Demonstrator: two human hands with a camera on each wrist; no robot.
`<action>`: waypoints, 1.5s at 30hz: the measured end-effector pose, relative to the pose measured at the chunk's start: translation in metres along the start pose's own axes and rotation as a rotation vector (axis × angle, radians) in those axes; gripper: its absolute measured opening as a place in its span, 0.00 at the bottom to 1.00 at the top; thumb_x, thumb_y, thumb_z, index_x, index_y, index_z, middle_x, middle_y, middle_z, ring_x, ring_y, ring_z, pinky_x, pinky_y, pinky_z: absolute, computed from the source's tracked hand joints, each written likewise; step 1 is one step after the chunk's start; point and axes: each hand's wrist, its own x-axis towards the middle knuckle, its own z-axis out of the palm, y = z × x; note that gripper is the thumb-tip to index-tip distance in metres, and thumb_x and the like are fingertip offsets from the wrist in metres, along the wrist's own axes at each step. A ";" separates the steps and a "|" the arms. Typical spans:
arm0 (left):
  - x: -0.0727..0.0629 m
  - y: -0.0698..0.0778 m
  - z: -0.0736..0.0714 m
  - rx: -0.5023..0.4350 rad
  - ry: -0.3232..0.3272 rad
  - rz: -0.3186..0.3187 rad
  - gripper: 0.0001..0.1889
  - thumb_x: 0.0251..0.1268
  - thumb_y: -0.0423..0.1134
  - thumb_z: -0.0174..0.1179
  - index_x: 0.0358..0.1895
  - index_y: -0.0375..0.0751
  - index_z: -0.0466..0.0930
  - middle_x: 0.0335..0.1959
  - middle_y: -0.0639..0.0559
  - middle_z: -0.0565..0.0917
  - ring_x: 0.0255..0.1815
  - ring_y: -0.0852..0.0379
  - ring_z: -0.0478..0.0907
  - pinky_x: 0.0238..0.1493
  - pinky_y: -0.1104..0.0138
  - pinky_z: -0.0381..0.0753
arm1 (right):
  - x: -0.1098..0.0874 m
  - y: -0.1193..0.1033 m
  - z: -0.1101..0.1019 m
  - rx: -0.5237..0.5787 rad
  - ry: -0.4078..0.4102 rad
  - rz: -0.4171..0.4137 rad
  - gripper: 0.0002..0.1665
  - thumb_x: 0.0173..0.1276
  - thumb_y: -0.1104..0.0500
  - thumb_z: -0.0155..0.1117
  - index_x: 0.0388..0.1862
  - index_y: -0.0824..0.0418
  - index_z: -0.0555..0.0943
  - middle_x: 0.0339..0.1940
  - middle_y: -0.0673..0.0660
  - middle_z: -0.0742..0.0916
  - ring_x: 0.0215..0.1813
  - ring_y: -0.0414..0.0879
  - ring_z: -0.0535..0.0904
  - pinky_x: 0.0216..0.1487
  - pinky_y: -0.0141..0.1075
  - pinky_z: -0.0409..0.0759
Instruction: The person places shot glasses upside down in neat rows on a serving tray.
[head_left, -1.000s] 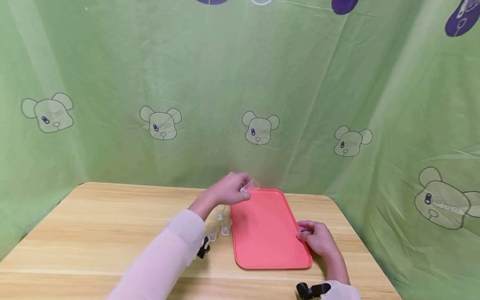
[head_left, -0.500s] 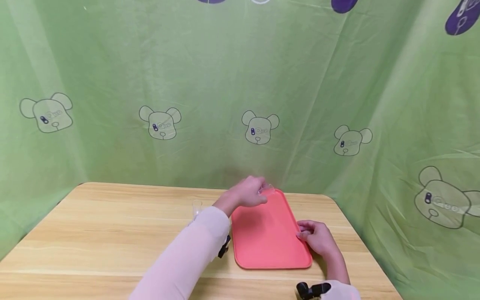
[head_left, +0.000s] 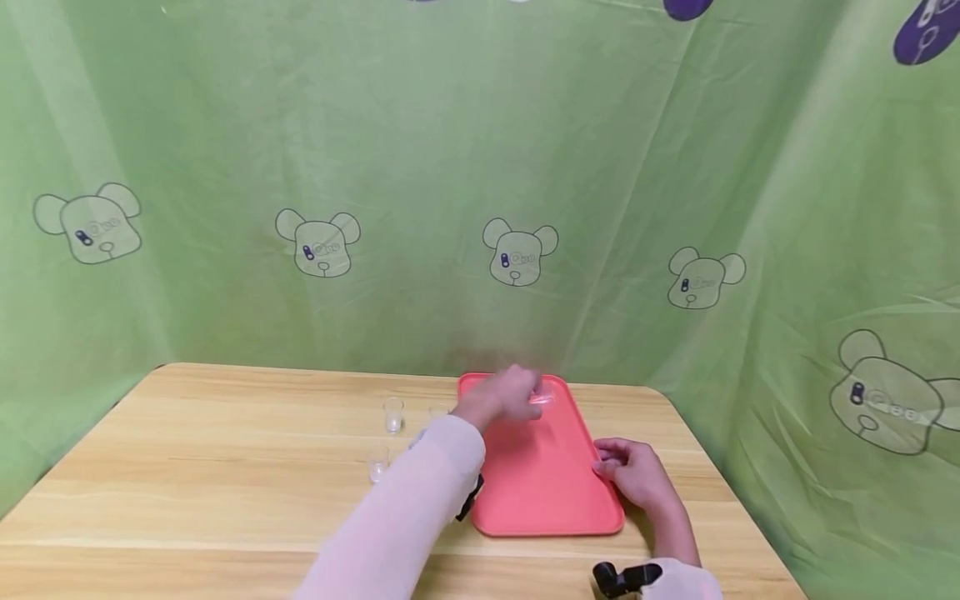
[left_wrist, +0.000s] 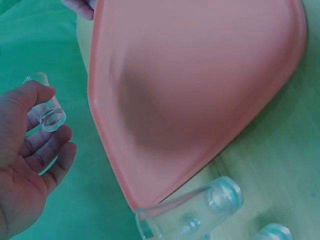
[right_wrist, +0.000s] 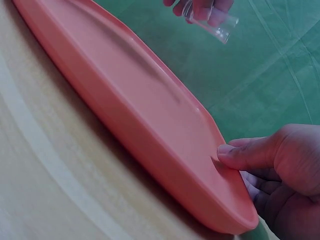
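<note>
My left hand [head_left: 504, 395] is over the far part of a red tray [head_left: 547, 492]. It holds a small clear shot glass [left_wrist: 51, 112] between thumb and fingers, tilted and apart from the tray surface. That glass also shows in the right wrist view [right_wrist: 220, 27], beyond the tray's far side. At the tray's right edge my right hand [head_left: 636, 475] pinches the rim, thumb on top and the other fingers at the outer side. Left of the tray stand clear glasses, one farther back [head_left: 393, 415], one nearer [head_left: 378, 465] and one partly behind my left sleeve [head_left: 438, 411].
The tray lies on a light wooden table [head_left: 225, 467]. A green cloth [head_left: 420, 150] with bear-head drawings hangs behind and beside the table. My left forearm hides part of the space left of the tray.
My left hand has moved right and slightly nearer with the shot glass, farther over the tray. Its forearm has uncovered glasses on the left and covered others. The right hand stays put.
</note>
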 end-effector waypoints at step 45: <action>0.023 0.012 0.057 -0.465 0.235 -0.049 0.11 0.60 0.22 0.59 0.27 0.41 0.73 0.22 0.58 0.75 0.23 0.69 0.79 0.26 0.74 0.68 | 0.000 0.003 0.000 0.035 0.007 -0.028 0.22 0.67 0.71 0.67 0.59 0.75 0.79 0.46 0.64 0.87 0.43 0.49 0.84 0.40 0.31 0.82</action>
